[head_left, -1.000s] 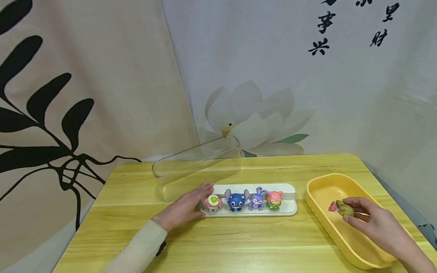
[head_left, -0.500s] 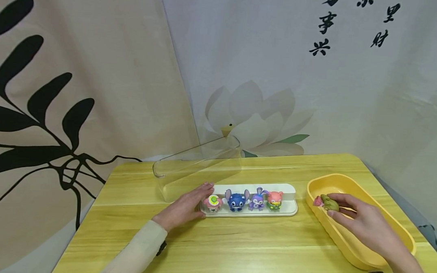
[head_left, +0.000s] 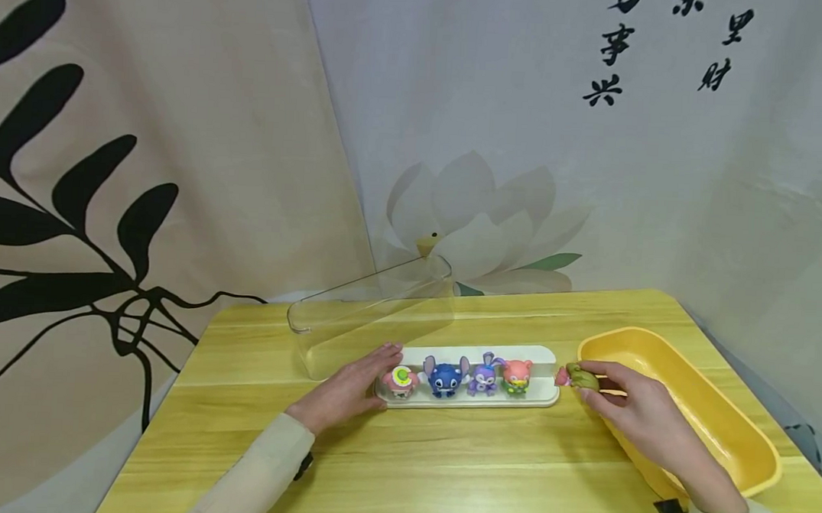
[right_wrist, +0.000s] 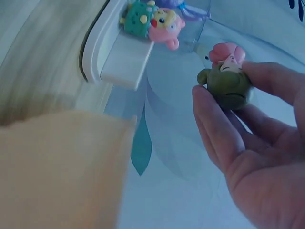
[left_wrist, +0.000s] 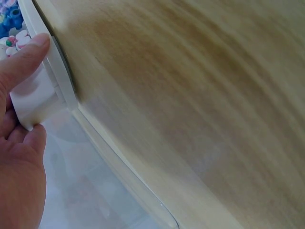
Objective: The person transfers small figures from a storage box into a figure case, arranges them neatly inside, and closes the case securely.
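The left hand (head_left: pixel 346 387) grips the left end of a white display base (head_left: pixel 543 388), its thumb at the front edge in the left wrist view and fingers behind. On the base stand a pink figurine with a green-and-yellow swirl (head_left: pixel 402 380), a blue big-eared figurine (head_left: pixel 444 379), a purple rabbit figurine (head_left: pixel 483 377) and a pink bear figurine (head_left: pixel 517 374). My right hand (head_left: pixel 641 412) pinches a green figurine (right_wrist: pixel 229 90) with a pink top between thumb and fingers. In the head view it is held tilted, pink end leftward, just off the base's right end.
A yellow tray (head_left: pixel 728 400) lies at the right, partly under the right forearm. Behind the left hand, a clear cover (head_left: pixel 374 316) rests on the wooden table (head_left: pixel 443 472). Printed curtains (head_left: pixel 499 123) hang behind the table.
From over the yellow tray, my right hand has carried the green figurine leftward to near the base's right end. The left hand and the standing figurines have stayed in place.
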The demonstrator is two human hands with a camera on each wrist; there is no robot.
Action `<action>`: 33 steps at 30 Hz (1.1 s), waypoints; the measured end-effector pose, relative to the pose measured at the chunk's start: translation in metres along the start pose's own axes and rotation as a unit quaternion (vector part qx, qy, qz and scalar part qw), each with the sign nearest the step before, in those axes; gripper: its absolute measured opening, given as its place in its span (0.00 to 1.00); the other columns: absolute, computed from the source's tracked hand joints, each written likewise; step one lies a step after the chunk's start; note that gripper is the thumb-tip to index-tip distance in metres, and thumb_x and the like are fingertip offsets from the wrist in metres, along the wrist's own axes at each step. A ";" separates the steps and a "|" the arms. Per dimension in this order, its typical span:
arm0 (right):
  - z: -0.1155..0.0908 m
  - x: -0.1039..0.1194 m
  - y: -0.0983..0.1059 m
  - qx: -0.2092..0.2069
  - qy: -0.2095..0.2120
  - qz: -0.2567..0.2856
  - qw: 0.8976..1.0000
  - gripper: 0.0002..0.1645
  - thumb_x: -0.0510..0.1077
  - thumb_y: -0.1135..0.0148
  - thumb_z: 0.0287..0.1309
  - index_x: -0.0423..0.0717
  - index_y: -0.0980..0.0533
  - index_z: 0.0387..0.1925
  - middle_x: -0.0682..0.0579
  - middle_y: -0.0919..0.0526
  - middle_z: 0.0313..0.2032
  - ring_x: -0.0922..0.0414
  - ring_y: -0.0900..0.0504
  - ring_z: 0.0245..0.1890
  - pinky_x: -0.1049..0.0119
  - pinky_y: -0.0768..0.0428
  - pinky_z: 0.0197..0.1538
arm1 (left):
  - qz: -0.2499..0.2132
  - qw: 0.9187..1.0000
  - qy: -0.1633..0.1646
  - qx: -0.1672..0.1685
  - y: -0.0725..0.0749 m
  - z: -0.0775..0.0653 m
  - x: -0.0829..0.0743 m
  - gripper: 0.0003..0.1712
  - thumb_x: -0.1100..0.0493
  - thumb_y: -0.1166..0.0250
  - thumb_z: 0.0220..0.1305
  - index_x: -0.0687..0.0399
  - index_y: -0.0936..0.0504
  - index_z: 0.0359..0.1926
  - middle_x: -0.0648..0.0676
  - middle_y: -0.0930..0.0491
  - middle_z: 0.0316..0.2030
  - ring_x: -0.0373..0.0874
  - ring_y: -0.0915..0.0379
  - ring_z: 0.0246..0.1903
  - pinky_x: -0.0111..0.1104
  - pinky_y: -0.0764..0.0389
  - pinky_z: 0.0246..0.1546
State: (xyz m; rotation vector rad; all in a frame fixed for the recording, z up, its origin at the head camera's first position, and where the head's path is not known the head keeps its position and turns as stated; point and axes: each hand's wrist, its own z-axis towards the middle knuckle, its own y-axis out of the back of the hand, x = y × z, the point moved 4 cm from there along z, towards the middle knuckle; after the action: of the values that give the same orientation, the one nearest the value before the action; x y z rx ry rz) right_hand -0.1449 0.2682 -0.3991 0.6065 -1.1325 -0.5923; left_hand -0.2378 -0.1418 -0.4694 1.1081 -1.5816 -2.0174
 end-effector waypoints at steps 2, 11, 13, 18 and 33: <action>0.003 0.002 -0.006 0.001 -0.001 -0.002 1.000 0.22 0.37 0.29 0.64 0.36 0.19 0.58 0.39 0.16 0.54 0.43 0.15 0.48 0.57 0.10 0.45 | 0.000 1.000 -0.004 -0.002 0.001 0.000 0.000 0.51 0.59 0.23 0.59 0.54 0.38 0.79 0.50 0.48 0.81 0.49 0.53 0.79 0.48 0.38 0.75; 0.011 0.008 -0.023 -0.009 0.012 -0.029 0.999 0.22 0.35 0.31 0.64 0.35 0.20 0.59 0.42 0.20 0.51 0.49 0.16 0.45 0.49 0.12 0.49 | -0.008 1.000 -0.007 -0.002 -0.001 -0.001 0.000 0.51 0.60 0.23 0.59 0.55 0.39 0.79 0.51 0.48 0.81 0.50 0.53 0.79 0.48 0.39 0.76; 0.011 0.009 -0.026 -0.012 0.014 -0.047 0.999 0.23 0.35 0.31 0.63 0.35 0.20 0.60 0.42 0.20 0.50 0.50 0.16 0.43 0.50 0.12 0.47 | -0.010 1.000 -0.008 -0.001 -0.001 0.000 0.000 0.51 0.60 0.23 0.59 0.55 0.39 0.79 0.51 0.49 0.81 0.51 0.53 0.79 0.49 0.39 0.76; 0.014 0.007 -0.032 -0.028 0.003 -0.053 0.998 0.23 0.34 0.31 0.62 0.34 0.22 0.58 0.40 0.18 0.50 0.47 0.14 0.43 0.52 0.11 0.45 | -0.010 1.000 -0.009 -0.002 0.001 0.000 -0.001 0.51 0.60 0.23 0.60 0.55 0.39 0.79 0.50 0.49 0.81 0.50 0.53 0.80 0.48 0.39 0.76; 0.023 0.003 -0.042 -0.046 0.039 -0.133 0.989 0.18 0.33 0.26 0.56 0.35 0.17 0.49 0.43 0.20 0.44 0.53 0.18 0.35 0.61 0.19 0.31 | 0.002 1.000 0.002 0.001 0.000 0.001 -0.001 0.51 0.60 0.22 0.59 0.54 0.38 0.79 0.49 0.49 0.81 0.49 0.53 0.79 0.46 0.39 0.76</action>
State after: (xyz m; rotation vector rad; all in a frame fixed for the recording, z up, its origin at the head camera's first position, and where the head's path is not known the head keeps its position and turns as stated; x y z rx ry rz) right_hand -0.1713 0.2333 -0.4201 0.7015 -0.9522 -0.8380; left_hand -0.2377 -0.1405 -0.4685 1.1094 -1.5827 -2.0098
